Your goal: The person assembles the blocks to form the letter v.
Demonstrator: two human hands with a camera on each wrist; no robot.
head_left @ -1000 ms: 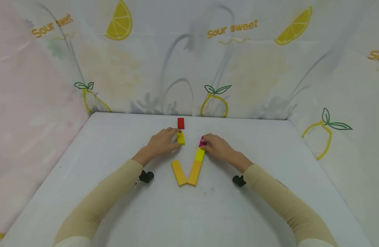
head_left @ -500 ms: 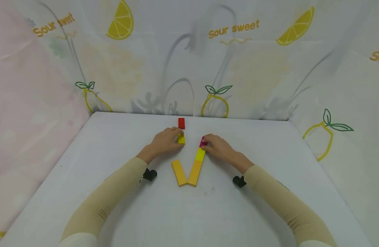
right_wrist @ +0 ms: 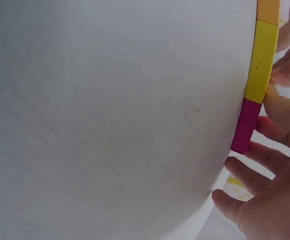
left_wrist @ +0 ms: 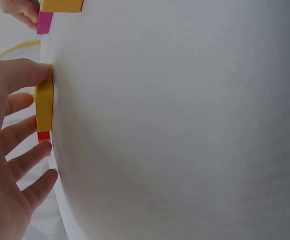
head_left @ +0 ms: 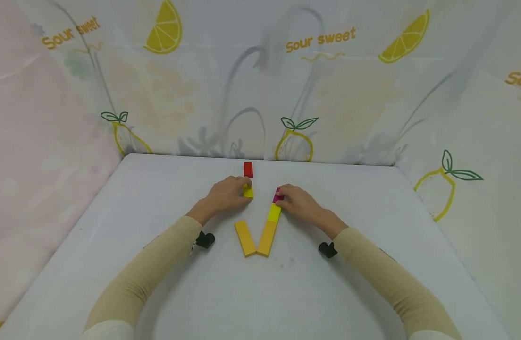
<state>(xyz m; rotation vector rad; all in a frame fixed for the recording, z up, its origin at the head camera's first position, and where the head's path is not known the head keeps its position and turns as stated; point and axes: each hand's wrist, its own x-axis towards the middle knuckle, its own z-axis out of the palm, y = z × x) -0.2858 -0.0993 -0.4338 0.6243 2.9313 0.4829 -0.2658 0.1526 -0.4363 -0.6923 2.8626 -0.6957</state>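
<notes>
Head view: L hand pinches L yellow blk lengthwise, thumb at near end, index at far end; outer fingers spread (cf. L wrist cam). Blk sits on white tabletop, approx. mid, between red blk just beyond & L orange blk nearer the person, visible gap to the latter. Contact w/ red: can't tell, fingers in the way.

R hand pinches magenta blk, thumb by seam w/ R yellow blk; outer fingers spread (cf. R wrist cam). Magenta blk, R yellow blk & R orange blk in 1 straight slanted row, end to end, touching. L orange blk meets R orange blk at near corners, V shape.

Misc.: tan sleeves on both arms, black wrist mounts beneath. Backdrop at rear: lemon prints, "Sour sweet" lettering.
</notes>
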